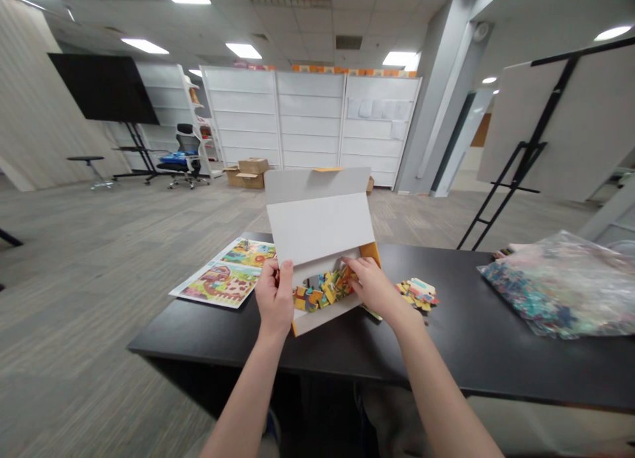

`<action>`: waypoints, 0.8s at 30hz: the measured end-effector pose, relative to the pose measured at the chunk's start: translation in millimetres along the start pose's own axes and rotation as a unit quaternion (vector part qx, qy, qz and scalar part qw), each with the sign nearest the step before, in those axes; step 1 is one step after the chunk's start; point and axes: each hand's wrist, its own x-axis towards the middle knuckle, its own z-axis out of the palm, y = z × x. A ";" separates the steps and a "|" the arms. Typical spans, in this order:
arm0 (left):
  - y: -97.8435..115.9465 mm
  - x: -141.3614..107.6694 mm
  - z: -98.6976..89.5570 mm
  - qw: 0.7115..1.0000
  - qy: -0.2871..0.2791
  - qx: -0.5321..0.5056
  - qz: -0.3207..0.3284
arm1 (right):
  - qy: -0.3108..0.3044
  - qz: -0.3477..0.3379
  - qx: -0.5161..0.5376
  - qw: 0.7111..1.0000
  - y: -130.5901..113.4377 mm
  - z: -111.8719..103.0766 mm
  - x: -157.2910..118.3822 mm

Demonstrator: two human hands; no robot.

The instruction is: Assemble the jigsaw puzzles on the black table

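Observation:
An open white cardboard box [317,229] with orange edges stands tilted on a black table [208,335], its lid raised upright. My left hand [274,296] grips the box's near left side, with the thumb up against the white inner flap. My right hand [370,286] reaches over the right side, its fingertips on a heap of colourful jigsaw pieces [322,291] inside the box. Whether those fingers hold a piece is hidden. More pieces [417,294] lie in a small pile on the table, just right of my right hand.
A printed farm-scene picture sheet [223,273] lies left of the box. A clear plastic bag of puzzle pieces [555,286] sits at the table's right end. Past the table's edges are a carpeted floor, cardboard boxes [253,173], an office chair [183,157] and easels.

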 end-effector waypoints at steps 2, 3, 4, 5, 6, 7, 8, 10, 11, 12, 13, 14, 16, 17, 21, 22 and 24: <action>-1.6 -0.1 -0.7 1.000 -0.004 -0.001 -0.003 | 0.002 0.001 0.016 1.000 -0.8 -3.6 0.9; -2.3 -0.3 -0.9 1.000 -0.007 -0.001 -0.004 | 0.003 -0.006 0.032 0.999 -2.6 -4.8 1.4; -2.9 -0.5 -0.9 1.000 -0.010 -0.002 -0.004 | 0.001 -0.016 0.051 0.999 -5.1 -5.2 2.0; -3.1 -0.7 -0.8 1.000 -0.013 -0.002 -0.003 | -0.003 -0.028 0.068 0.997 -8.2 -4.8 2.6; -3.0 -1.0 -0.5 1.000 -0.016 -0.003 -0.002 | -0.009 -0.040 0.081 0.996 -11.6 -3.7 3.2; -2.6 -1.4 -0.1 1.000 -0.018 -0.004 -0.001 | -0.015 -0.050 0.086 0.995 -14.8 -2.0 3.7; -1.9 -1.7 0.4 1.000 -0.020 -0.006 0.000 | -0.020 -0.059 0.083 0.995 -17.6 0.0 4.2; -0.4 -2.2 1.0 1.000 -0.025 -0.014 0.003 | -0.024 -0.070 0.064 0.995 -21.2 4.1 5.0; 0.2 -2.4 1.0 0.999 -0.027 -0.016 0.005 | -0.025 -0.071 0.053 0.996 -21.9 5.7 5.1; 0.4 -2.6 0.9 0.999 -0.028 -0.016 0.006 | -0.027 -0.070 0.043 0.996 -22.0 6.8 5.1; 0.3 -2.7 0.6 0.999 -0.029 -0.013 0.007 | -0.030 -0.067 0.036 0.997 -21.9 7.3 5.0; 0.0 -2.8 0.2 0.999 -0.029 -0.009 0.008 | -0.033 -0.063 0.031 0.997 -21.6 7.4 4.7; -0.8 -3.0 -0.5 0.999 -0.032 -0.002 0.008 | -0.040 -0.057 0.027 0.997 -21.5 6.6 3.9; -1.1 -3.1 -0.8 0.999 -0.033 -0.001 0.009 | -0.042 -0.056 0.025 0.997 -21.8 6.0 3.5; 0.2 -3.1 -0.5 0.999 -0.035 -0.006 0.015 | -0.043 -0.058 0.008 0.997 -25.5 2.9 2.7; 1.0 -3.0 -0.3 0.999 -0.035 -0.005 0.017 | -0.040 -0.058 0.000 0.998 -26.8 2.1 2.8; 2.2 -2.9 0.0 0.999 -0.035 -0.003 0.021 | -0.033 -0.056 -0.015 0.998 -29.6 0.3 3.0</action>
